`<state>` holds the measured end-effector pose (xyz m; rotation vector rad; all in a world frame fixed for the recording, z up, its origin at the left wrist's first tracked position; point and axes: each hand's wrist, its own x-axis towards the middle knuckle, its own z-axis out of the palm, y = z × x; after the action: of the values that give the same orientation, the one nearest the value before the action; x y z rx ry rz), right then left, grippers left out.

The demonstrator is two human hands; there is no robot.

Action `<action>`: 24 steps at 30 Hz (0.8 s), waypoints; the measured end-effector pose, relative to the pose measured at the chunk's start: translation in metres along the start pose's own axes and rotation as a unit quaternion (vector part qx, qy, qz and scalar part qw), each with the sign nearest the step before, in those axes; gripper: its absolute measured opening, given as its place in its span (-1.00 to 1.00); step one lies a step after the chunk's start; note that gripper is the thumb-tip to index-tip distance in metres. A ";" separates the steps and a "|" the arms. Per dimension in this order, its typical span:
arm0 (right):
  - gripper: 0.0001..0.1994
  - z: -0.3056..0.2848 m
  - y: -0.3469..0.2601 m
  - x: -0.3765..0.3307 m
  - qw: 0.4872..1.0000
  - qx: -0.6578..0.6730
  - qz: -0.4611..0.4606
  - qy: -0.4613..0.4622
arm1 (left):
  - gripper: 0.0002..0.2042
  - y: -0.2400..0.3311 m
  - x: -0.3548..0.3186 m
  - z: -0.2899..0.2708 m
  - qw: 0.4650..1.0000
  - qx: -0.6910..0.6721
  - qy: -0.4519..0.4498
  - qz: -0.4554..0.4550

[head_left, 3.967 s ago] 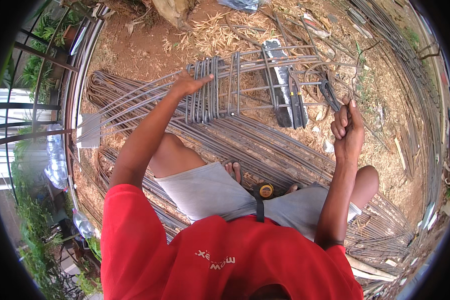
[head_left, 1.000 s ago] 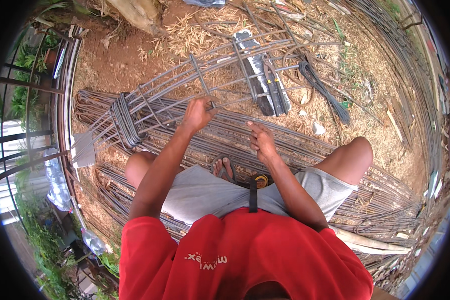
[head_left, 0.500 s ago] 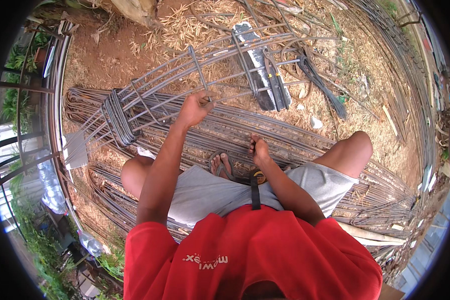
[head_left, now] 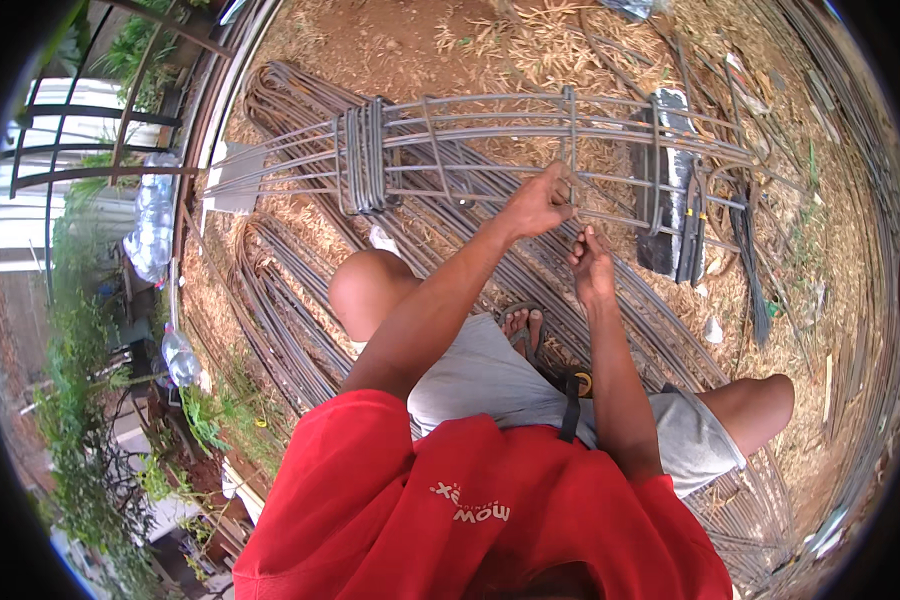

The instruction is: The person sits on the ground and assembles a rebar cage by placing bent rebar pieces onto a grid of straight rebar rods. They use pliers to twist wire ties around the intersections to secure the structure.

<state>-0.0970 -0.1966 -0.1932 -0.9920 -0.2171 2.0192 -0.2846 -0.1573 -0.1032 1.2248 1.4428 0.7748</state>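
A long cage of steel reinforcing bars [head_left: 510, 131] lies across in front of me. My left hand [head_left: 542, 206] is closed at its near side, where a square stirrup [head_left: 570, 140] meets a long bar. Just to the right and nearer me, my right hand [head_left: 592, 266] has its fingers pinched together close to the near bar; what they hold, if anything, is too small to make out. Several stirrups are bunched together [head_left: 364, 155] toward the cage's left end.
Pliers-like cutters [head_left: 692, 225] lie on a black and white block [head_left: 674, 130] under the cage's right part. Beside them rests a bundle of dark tie wire [head_left: 754, 285]. Stacks of bent rebar [head_left: 295, 300] spread under and around my feet. A metal fence [head_left: 100, 175] stands at the left.
The view has turned, so the cage now lies more level and farther right. My right hand has risen from above my lap to beside my left hand at the cage.
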 end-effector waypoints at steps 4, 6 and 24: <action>-0.82 0.007 0.001 0.006 0.999 -0.015 0.015 -0.027 | -0.42 0.000 -0.001 -0.005 1.000 0.024 0.005 -0.006; -0.83 0.010 0.001 0.007 0.998 -0.056 0.005 -0.010 | -0.42 -0.004 0.002 -0.002 1.000 0.019 0.003 -0.001; -0.59 0.015 0.007 0.004 0.930 -0.327 -0.166 0.016 | -0.76 -0.003 0.013 -0.009 0.997 0.035 -0.063 0.015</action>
<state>-0.1134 -0.1955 -0.1890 -1.2825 -1.0206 1.6321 -0.2936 -0.1440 -0.1078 1.3279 1.3597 0.6604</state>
